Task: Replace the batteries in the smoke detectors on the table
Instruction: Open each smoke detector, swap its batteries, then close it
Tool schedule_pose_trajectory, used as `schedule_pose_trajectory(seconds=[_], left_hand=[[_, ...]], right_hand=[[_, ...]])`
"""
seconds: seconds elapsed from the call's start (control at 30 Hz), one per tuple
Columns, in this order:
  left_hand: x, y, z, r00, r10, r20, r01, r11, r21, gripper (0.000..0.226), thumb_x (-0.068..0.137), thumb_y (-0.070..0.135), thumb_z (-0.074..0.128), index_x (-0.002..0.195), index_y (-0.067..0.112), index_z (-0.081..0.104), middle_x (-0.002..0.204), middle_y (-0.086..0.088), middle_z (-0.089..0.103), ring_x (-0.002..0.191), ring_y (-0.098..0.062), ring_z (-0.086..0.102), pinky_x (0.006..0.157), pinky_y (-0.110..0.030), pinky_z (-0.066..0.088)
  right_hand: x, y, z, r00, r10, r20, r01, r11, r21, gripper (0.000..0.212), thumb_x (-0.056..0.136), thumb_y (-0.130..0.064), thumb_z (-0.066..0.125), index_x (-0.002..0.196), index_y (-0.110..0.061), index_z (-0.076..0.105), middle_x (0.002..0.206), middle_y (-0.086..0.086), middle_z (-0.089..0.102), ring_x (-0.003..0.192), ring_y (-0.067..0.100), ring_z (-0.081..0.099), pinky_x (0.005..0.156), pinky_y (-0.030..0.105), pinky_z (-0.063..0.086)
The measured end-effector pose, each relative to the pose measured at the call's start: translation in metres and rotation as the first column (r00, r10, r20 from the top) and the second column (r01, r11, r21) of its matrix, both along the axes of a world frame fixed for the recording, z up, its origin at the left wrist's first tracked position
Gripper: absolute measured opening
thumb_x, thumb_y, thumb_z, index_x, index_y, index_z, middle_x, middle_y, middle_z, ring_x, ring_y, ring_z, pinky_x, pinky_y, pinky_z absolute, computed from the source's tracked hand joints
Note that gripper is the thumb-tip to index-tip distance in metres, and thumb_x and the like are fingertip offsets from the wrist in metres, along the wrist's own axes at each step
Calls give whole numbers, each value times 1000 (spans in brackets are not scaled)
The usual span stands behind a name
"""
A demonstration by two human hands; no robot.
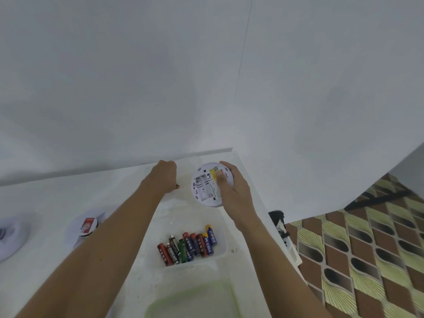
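My right hand point(232, 191) grips a round white smoke detector point(205, 184) at the far side of the white table point(57, 198), its back turned up and its battery bay open and empty. My left hand point(166, 176) is closed to the left of it, and a small dark tip, probably a battery point(177, 186), pokes out below the fingers. A clear tub point(220, 226) in front holds several batteries point(187, 246) of mixed colours.
Two more white detectors lie at the left, one point(88, 226) with a red label, one point(10, 235) at the frame edge. A clear lid with a green rim point(190, 299) lies near me. The table's right edge point(291, 244) drops to a patterned floor.
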State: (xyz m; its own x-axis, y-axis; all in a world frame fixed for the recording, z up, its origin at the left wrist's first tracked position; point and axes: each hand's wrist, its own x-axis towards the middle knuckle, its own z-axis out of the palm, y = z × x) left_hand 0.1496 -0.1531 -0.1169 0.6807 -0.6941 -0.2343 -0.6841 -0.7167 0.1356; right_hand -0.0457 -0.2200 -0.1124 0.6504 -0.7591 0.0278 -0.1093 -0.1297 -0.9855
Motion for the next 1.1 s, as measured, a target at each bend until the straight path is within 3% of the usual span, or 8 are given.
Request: schedule_pose_trajectory(seconds=[0.1,0.2,0.37,0.6,0.77,0.87,1.0,1.1], left_hand=[[6,-1,0,996,-79,-35,80,997,16,10,84,18,71,91,11,70,91,-8,66,75,-22,57,72,-29,52],[13,1,-3,992,-119,-45,118,993,-17,15,84,26,73,87,12,76,93,-6,73,76,-21,64,67,-23,46],[8,9,3,997,-10,-74,-14,950,-311,21,88,29,69,85,7,66,86,-9,68,79,-23,61,65,-30,48],[-25,30,25,959,-38,-279,-195,625,-756,13,93,20,64,103,23,55,76,9,72,72,-6,66,54,-23,46],[-42,40,32,893,-132,-429,-345,411,-844,14,95,18,61,109,22,64,79,5,75,80,-9,70,78,-26,53],[-55,45,34,812,-268,-519,-432,323,-842,14,96,13,60,110,16,65,82,-4,75,84,-19,72,82,-31,57],[-69,45,25,860,-261,-439,-336,359,-871,12,91,21,68,103,22,66,81,1,75,83,-12,70,78,-25,53],[-75,43,13,943,-193,-272,-184,380,-907,14,84,28,75,94,34,69,89,11,69,86,-1,62,70,-12,45]], right_hand=[[0,-2,-3,1000,-11,-4,11,1000,7,31,104,-40,46,134,-31,52,117,-16,63,108,0,61,76,14,51],[1,-2,-3,1000,-10,-15,10,1000,5,30,104,-40,46,133,-32,52,117,-17,62,108,-1,59,73,12,50],[3,-3,-4,1000,-25,4,25,999,20,26,104,-38,47,129,-34,54,115,-17,64,108,2,61,76,16,52],[1,-4,-1,1000,-27,0,27,1000,13,28,105,-37,46,131,-32,53,114,-18,63,107,0,60,73,13,51],[0,-3,0,999,-37,5,37,999,-7,29,105,-35,46,133,-30,53,115,-17,63,107,0,60,73,12,50],[0,-1,3,999,-40,24,40,999,-5,27,105,-35,46,130,-31,55,113,-17,64,105,0,61,70,10,50],[3,3,5,996,-54,67,53,999,12,24,105,-37,47,126,-32,57,111,-15,67,103,1,64,78,18,54],[6,6,4,996,-49,80,47,999,27,24,104,-36,48,125,-31,59,112,-12,68,105,5,66,86,27,57]])
